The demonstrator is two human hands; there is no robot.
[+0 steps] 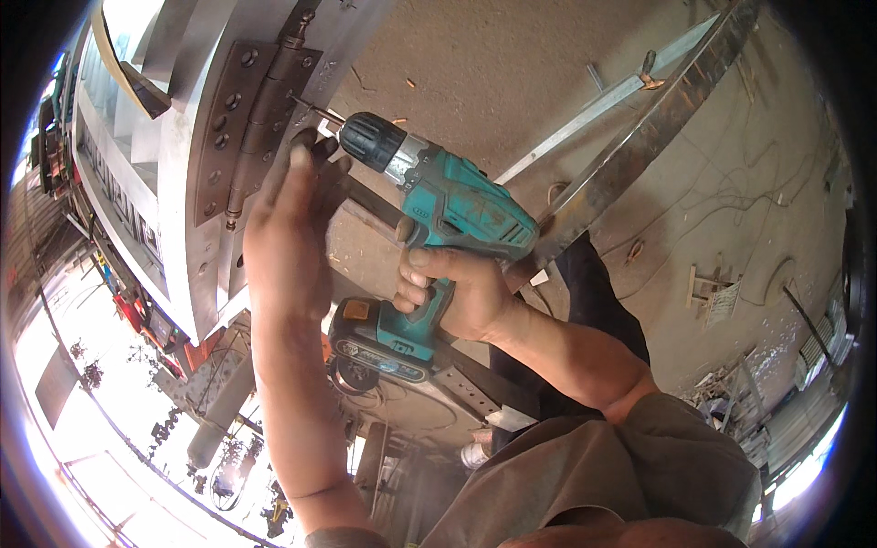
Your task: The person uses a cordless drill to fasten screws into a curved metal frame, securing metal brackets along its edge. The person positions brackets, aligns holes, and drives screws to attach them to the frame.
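Cordless drill (470, 203) held before a butt hinge (263, 119) with finial tips, which lies against a pale metal frame (181, 187) cut off at the upper edge. The right hand (470, 294) has its fingers clamped around the drill's grip, hiding the trigger. The drill bit (325, 113) points toward the hinge knuckles; contact at its tip is too small to make out. The left hand (292, 215) is near the chuck (373, 142), partly covering the hinge; whether its fingers grasp anything cannot be told.

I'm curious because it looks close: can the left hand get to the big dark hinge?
Probably yes. The left hand looks right beside the hinge, with nothing seen blocking the way; the drill is mostly off to the hand's right. I can't tell whether hand and hinge touch.
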